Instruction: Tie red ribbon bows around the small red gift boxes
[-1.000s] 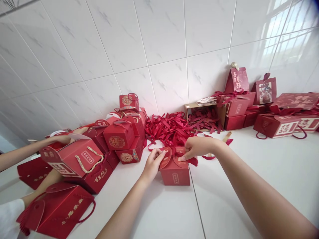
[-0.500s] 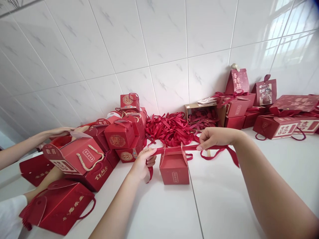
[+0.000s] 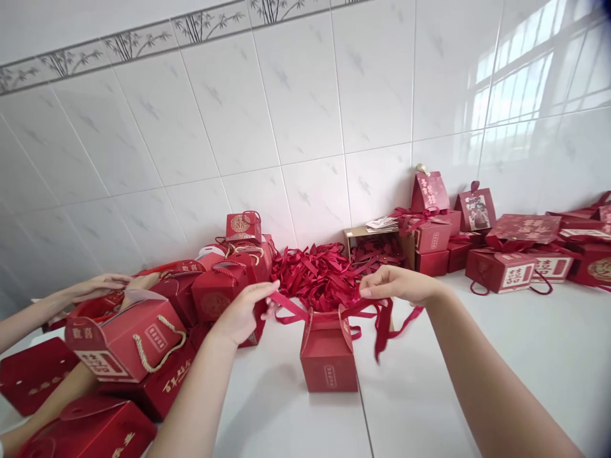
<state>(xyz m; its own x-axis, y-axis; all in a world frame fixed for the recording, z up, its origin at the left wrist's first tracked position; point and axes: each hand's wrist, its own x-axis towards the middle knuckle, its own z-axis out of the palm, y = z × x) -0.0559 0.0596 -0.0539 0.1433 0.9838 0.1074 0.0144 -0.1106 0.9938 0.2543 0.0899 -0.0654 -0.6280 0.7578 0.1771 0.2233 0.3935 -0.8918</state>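
Observation:
A small red box stands upright on the white table, its side flaps raised at the top. A red ribbon passes across its top between the flaps. My left hand pinches the ribbon's left part, up and to the left of the box. To the right, my right hand is closed on the other part, with a loose tail hanging below the fingers. Behind the box lies a heap of red ribbons.
Stacked red boxes stand at the left, where another person's hands touch boxes. A cardboard box holds dark red pieces by the wall. More gift boxes line the right side of the white table.
My left hand has moved up and outward, and the ribbon now slopes up from the box to both hands. The camera view has tilted upward, showing more wall.

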